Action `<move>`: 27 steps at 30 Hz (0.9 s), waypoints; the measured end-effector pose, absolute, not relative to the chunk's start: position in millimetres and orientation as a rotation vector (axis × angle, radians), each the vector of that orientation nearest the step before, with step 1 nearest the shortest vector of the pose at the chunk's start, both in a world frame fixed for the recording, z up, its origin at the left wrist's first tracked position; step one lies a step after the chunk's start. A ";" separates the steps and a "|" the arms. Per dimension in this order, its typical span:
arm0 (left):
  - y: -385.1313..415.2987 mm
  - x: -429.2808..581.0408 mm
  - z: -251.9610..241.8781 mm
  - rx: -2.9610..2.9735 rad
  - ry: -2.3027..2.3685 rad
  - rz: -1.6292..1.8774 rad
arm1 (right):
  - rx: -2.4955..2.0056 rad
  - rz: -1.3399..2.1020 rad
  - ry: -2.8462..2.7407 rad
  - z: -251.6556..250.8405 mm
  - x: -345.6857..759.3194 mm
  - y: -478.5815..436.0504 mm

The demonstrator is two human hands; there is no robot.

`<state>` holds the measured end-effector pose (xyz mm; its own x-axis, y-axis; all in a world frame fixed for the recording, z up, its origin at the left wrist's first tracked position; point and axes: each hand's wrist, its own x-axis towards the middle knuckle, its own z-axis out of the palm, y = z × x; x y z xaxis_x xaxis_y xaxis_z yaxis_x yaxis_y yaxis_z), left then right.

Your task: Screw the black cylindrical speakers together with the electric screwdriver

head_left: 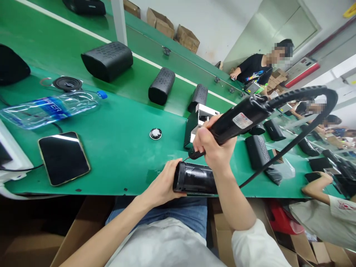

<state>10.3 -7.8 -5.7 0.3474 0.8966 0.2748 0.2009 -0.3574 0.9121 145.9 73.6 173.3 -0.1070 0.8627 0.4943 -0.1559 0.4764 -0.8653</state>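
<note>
A long green worktop (119, 163) crosses the room, marked by a white line (83, 29), a pale post (119, 22) rising at its far side. Cardboard boxes (160, 23) stand before a white wall (214, 22); a pale green panel (278, 26) shows a sheen. Cartons (321, 253) sit below.

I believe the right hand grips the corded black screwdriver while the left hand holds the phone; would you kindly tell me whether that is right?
Not quite: the head view shows the left hand holding the black cylindrical unit, while the phone lies on the green bench. The right hand does grip the corded black screwdriver.
</note>
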 end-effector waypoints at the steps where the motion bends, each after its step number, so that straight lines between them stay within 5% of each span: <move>1: -7.9 10.3 -5.3 1.781 0.973 1.052 | -0.653 0.988 -1.423 173.2 146.8 74.4; 16: -8.5 9.4 -5.1 1.880 1.055 0.970 | -0.514 1.093 -1.486 204.1 160.3 71.1; 21: -10.0 7.5 -5.6 1.911 1.076 0.921 | -0.505 0.622 -1.294 243.2 204.2 90.8; 27: -9.0 5.2 -4.1 1.905 1.080 0.905 | -0.661 0.440 -1.278 219.7 215.8 133.3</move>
